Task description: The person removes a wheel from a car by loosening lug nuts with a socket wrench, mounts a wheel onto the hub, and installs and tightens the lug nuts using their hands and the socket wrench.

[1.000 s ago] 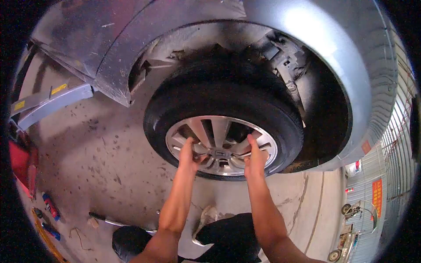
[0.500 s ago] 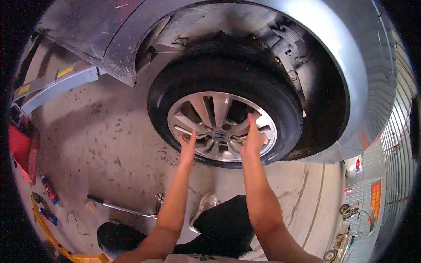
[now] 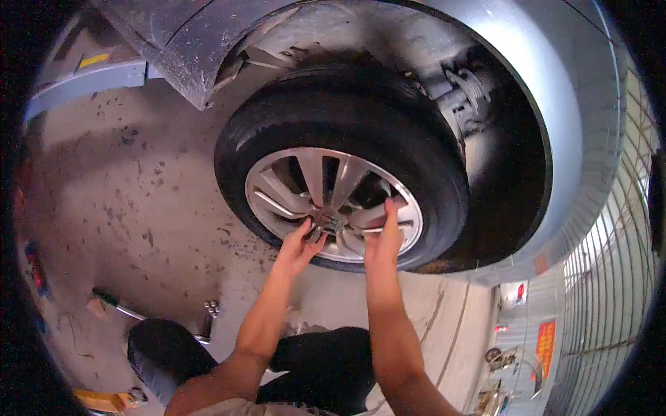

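A car wheel, with a black tire (image 3: 333, 114) and a silver alloy rim (image 3: 313, 177), sits within the wheel arch of a grey-blue car. Its center cap (image 3: 329, 220) bears an H-shaped emblem. My left hand (image 3: 298, 249) has its fingers curled at the lower left spokes, close to the center cap. On the lower right, my right hand (image 3: 383, 241) grips a spoke, thumb pointing up along it. Some fingertips of both hands are hidden among the spokes.
Behind the wheel shows a coil spring (image 3: 473, 89). A blue lift arm (image 3: 97, 87) reaches under the car at left. On the floor lie a long-handled bar (image 3: 125, 307) and several lug nuts (image 3: 211, 305). A yellow object (image 3: 100, 400) is at lower left.
My view has shifted, and the wheel now appears farther left and slightly turned. My left hand has closed in toward the center cap; my right hand stays at the right-hand spokes.
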`<state>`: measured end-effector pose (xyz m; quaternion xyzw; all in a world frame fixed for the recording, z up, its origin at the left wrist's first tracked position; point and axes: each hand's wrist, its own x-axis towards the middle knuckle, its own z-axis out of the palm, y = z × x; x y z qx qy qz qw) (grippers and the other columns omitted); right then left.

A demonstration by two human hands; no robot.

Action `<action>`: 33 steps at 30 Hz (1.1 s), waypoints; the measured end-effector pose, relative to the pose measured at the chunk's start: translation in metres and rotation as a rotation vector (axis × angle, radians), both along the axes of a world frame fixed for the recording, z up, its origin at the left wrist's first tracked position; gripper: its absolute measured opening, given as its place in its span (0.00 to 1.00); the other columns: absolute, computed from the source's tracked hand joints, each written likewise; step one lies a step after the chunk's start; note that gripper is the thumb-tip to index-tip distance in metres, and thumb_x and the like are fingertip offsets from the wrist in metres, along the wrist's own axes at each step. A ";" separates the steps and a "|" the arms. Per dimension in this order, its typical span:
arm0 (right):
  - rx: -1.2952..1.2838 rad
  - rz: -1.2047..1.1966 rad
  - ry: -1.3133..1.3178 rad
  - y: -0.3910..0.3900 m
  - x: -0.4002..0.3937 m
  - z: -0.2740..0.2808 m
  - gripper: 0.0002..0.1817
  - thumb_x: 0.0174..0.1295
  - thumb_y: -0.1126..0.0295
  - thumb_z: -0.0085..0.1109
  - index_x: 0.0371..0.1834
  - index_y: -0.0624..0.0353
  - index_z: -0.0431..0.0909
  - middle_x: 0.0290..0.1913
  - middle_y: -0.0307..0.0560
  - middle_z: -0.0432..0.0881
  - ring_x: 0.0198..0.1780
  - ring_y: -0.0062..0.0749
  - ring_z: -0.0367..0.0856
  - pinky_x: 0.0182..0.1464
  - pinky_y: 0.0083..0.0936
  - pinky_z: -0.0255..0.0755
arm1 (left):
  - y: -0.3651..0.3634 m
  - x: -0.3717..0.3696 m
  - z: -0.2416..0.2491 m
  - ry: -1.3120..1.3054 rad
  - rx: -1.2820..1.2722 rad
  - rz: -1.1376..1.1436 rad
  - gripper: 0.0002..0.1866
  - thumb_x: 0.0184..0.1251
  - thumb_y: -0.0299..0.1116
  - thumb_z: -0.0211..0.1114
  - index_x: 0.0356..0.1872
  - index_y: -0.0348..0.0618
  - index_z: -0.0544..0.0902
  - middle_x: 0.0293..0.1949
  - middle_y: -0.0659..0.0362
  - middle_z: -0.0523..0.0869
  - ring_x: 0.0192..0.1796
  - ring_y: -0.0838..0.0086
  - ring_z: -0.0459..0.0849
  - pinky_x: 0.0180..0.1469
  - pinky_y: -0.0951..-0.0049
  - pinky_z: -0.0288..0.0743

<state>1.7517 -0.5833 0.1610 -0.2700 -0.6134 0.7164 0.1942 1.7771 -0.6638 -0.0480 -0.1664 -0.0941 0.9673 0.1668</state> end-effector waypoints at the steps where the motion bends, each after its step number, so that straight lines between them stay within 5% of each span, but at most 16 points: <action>1: -0.013 0.008 0.008 -0.003 0.001 0.001 0.26 0.62 0.61 0.78 0.60 0.59 0.80 0.53 0.44 0.83 0.54 0.39 0.83 0.56 0.42 0.81 | -0.007 -0.005 0.003 -0.002 0.008 0.025 0.18 0.79 0.40 0.68 0.61 0.41 0.80 0.61 0.53 0.84 0.61 0.59 0.83 0.63 0.57 0.83; 3: -0.009 0.028 -0.052 0.005 0.001 -0.005 0.26 0.63 0.59 0.78 0.59 0.59 0.80 0.52 0.44 0.83 0.55 0.38 0.83 0.56 0.43 0.81 | -0.017 0.003 -0.004 0.117 0.021 -0.149 0.22 0.77 0.36 0.69 0.66 0.42 0.76 0.62 0.50 0.80 0.64 0.57 0.80 0.67 0.57 0.82; 7: 0.028 0.033 -0.035 0.005 -0.003 -0.007 0.27 0.62 0.53 0.78 0.56 0.58 0.81 0.50 0.44 0.83 0.52 0.38 0.84 0.55 0.40 0.81 | -0.020 -0.001 -0.004 0.123 0.098 -0.164 0.24 0.77 0.37 0.69 0.69 0.43 0.73 0.65 0.50 0.78 0.63 0.53 0.81 0.67 0.44 0.80; 8: 0.002 0.076 0.009 0.005 -0.007 -0.009 0.27 0.62 0.53 0.77 0.56 0.58 0.81 0.50 0.44 0.83 0.51 0.38 0.84 0.54 0.39 0.81 | -0.015 0.001 -0.001 0.037 0.144 -0.126 0.27 0.79 0.44 0.67 0.71 0.45 0.72 0.66 0.50 0.77 0.61 0.51 0.81 0.67 0.34 0.76; 12: 0.015 0.103 -0.049 0.003 0.002 0.003 0.27 0.63 0.52 0.77 0.57 0.56 0.80 0.52 0.44 0.83 0.52 0.36 0.84 0.51 0.36 0.81 | -0.005 0.002 -0.018 0.249 0.136 -0.033 0.35 0.80 0.58 0.59 0.78 0.50 0.67 0.74 0.47 0.72 0.72 0.42 0.75 0.71 0.27 0.68; 15: 0.029 0.128 -0.071 0.002 0.004 0.002 0.28 0.62 0.50 0.77 0.58 0.54 0.80 0.52 0.43 0.83 0.52 0.36 0.84 0.50 0.35 0.81 | -0.005 -0.001 -0.005 0.226 0.020 -0.040 0.36 0.81 0.59 0.57 0.78 0.47 0.66 0.76 0.48 0.72 0.74 0.43 0.74 0.71 0.30 0.70; 18: 0.069 0.164 -0.107 0.016 0.006 -0.003 0.31 0.62 0.46 0.75 0.60 0.51 0.78 0.51 0.45 0.83 0.51 0.38 0.84 0.48 0.35 0.81 | 0.001 -0.009 -0.008 0.118 -0.121 -0.041 0.28 0.81 0.54 0.61 0.71 0.48 0.75 0.69 0.56 0.80 0.69 0.60 0.79 0.69 0.40 0.77; 19: -0.011 0.134 -0.090 0.010 0.006 0.000 0.35 0.60 0.53 0.79 0.65 0.58 0.75 0.60 0.47 0.80 0.60 0.42 0.80 0.62 0.46 0.77 | 0.005 -0.006 -0.002 0.090 -0.193 -0.032 0.27 0.80 0.53 0.64 0.70 0.49 0.77 0.66 0.58 0.82 0.67 0.64 0.80 0.68 0.44 0.78; 22: 0.036 0.200 -0.071 0.000 0.008 0.004 0.35 0.62 0.49 0.76 0.65 0.58 0.75 0.59 0.48 0.80 0.60 0.44 0.81 0.62 0.47 0.77 | 0.006 -0.005 0.014 0.022 -0.261 -0.025 0.28 0.75 0.53 0.70 0.66 0.46 0.81 0.61 0.60 0.86 0.63 0.70 0.83 0.66 0.58 0.81; 25: 0.129 0.253 -0.069 -0.004 0.009 0.005 0.34 0.64 0.44 0.73 0.63 0.57 0.76 0.56 0.48 0.80 0.57 0.43 0.81 0.56 0.45 0.81 | 0.020 -0.008 0.007 -0.033 -0.304 -0.046 0.40 0.62 0.59 0.79 0.66 0.39 0.81 0.61 0.56 0.84 0.57 0.65 0.86 0.58 0.64 0.85; 27: 0.207 0.247 -0.092 0.003 0.002 0.001 0.34 0.62 0.40 0.71 0.61 0.53 0.78 0.49 0.45 0.81 0.50 0.38 0.81 0.46 0.38 0.81 | 0.023 -0.007 0.004 -0.012 -0.329 -0.108 0.49 0.56 0.66 0.80 0.70 0.38 0.77 0.66 0.53 0.81 0.62 0.59 0.84 0.64 0.61 0.82; 29: 0.212 0.297 -0.142 0.015 -0.007 0.002 0.33 0.60 0.40 0.73 0.60 0.49 0.78 0.48 0.43 0.81 0.49 0.36 0.80 0.40 0.32 0.76 | 0.031 -0.007 0.013 -0.188 -0.460 -0.161 0.43 0.57 0.70 0.77 0.63 0.45 0.83 0.56 0.56 0.87 0.56 0.66 0.87 0.52 0.64 0.88; 32: 0.248 0.271 -0.089 -0.006 0.004 0.006 0.30 0.60 0.40 0.73 0.56 0.47 0.80 0.50 0.42 0.83 0.52 0.37 0.84 0.37 0.27 0.74 | 0.026 -0.002 0.015 -0.177 -0.462 -0.215 0.53 0.50 0.74 0.78 0.69 0.44 0.78 0.68 0.48 0.77 0.53 0.60 0.86 0.54 0.64 0.86; 33: 0.228 0.298 -0.099 0.005 -0.004 0.005 0.30 0.59 0.40 0.74 0.55 0.47 0.80 0.50 0.42 0.83 0.48 0.35 0.82 0.40 0.31 0.74 | 0.027 -0.004 0.010 -0.120 -0.319 -0.204 0.63 0.49 0.70 0.81 0.79 0.38 0.66 0.78 0.45 0.67 0.75 0.49 0.71 0.74 0.48 0.71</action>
